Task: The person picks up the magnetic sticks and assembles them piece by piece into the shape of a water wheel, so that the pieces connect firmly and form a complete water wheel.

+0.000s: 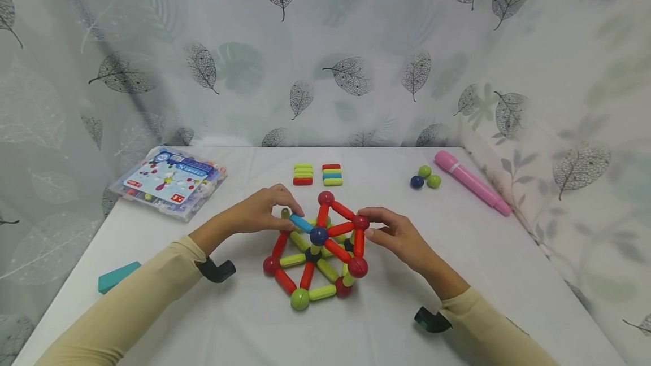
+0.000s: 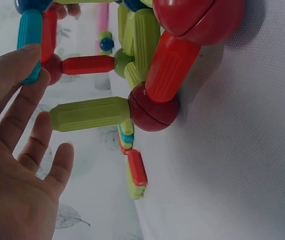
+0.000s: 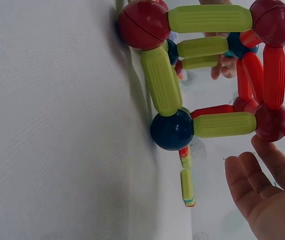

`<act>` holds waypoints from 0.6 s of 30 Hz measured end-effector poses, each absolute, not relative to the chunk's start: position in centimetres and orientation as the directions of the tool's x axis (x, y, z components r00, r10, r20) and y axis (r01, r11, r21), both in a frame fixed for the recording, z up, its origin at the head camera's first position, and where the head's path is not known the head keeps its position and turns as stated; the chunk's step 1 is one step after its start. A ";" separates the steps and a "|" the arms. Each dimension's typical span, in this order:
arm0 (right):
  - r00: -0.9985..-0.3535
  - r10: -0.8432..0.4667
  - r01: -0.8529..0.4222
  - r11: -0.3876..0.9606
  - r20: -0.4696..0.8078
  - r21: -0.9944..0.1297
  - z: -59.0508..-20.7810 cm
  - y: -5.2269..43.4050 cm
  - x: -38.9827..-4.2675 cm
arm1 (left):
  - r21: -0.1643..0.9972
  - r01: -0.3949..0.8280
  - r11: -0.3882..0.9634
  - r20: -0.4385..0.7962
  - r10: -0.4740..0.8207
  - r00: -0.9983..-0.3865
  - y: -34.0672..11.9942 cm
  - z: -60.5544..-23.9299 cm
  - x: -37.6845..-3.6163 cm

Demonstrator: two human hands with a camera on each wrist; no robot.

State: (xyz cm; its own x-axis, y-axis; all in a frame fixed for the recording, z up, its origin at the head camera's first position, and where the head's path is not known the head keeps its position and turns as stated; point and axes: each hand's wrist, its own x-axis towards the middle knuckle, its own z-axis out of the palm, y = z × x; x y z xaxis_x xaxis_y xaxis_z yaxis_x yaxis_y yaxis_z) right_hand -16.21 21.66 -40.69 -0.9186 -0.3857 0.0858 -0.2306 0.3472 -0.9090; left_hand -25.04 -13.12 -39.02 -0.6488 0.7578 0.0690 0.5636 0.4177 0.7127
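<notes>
A frame of rods and balls (image 1: pixel 307 267) stands on the table, red and yellow-green rods joined by red, green and dark blue balls. My left hand (image 1: pixel 259 208) pinches a light blue rod (image 1: pixel 301 223) between thumb and fingers; its far end meets a dark blue ball (image 1: pixel 319 235) on the upper part. In the left wrist view, a yellow-green rod (image 2: pixel 90 114) rises from a red ball (image 2: pixel 154 107), its free end near my fingertips. My right hand (image 1: pixel 402 240) holds the red ball (image 1: pixel 361 222) at the upper right corner, thumb and fingertips at its sides (image 3: pixel 272 123).
Two small stacks of rods (image 1: pixel 303 174) (image 1: pixel 332 175) lie behind the frame. Green and blue balls (image 1: pixel 425 171) sit back right, beside a pink pen-shaped thing (image 1: pixel 473 182). A clear plastic box (image 1: pixel 170 179) is back left, a teal block (image 1: pixel 118 277) at the left edge.
</notes>
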 end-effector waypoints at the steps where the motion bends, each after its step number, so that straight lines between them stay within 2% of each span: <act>1: -0.920 -0.384 -0.227 0.346 0.083 -0.911 -40.7 21.6 -16.2 | 0.711 0.565 0.419 0.069 0.758 -0.649 -13.1 -39.0 -25.0; 18: -0.916 -0.391 -0.225 0.314 0.091 -0.922 -40.6 21.6 -16.2 | 0.712 0.567 0.414 0.096 0.742 -0.664 -13.0 -39.2 -24.8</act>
State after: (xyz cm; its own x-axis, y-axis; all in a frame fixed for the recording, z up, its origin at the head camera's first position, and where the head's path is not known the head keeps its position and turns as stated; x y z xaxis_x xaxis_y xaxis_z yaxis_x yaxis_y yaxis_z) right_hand -16.24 21.56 -40.59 -0.9159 -0.3911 0.0905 -0.2253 0.3142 -0.9222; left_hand -24.76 -13.04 -39.15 -0.6638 0.7416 0.0965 0.5665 0.4145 0.7122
